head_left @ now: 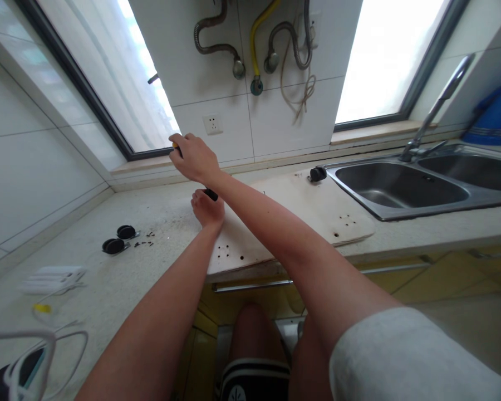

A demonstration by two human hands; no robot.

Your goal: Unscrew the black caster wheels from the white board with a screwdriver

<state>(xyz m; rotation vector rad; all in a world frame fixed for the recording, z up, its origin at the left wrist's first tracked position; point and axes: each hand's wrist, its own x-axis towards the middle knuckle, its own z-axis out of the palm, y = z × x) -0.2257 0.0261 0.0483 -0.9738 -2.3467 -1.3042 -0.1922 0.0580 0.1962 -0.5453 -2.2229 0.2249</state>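
Observation:
My right hand [194, 157] is closed around a screwdriver whose yellow-and-black handle end [176, 146] shows; most of the tool is hidden. Just below it, my left hand [209, 209] is closed at a black caster [211, 194] on the far left corner of a white board [292, 217]. The hand covers most of that caster. Another black caster [317, 174] stands at the board's far right corner. Groups of small holes mark the two near corners. Left of the board lie two loose black casters [126, 231] and several small screws [144, 243].
The board lies on a speckled countertop [150, 203]. A steel double sink [396, 186] with a tap [438, 106] is at the right. A white power strip [54, 278] and cables [45, 337] lie at the left. Hoses [256, 33] hang on the tiled wall above.

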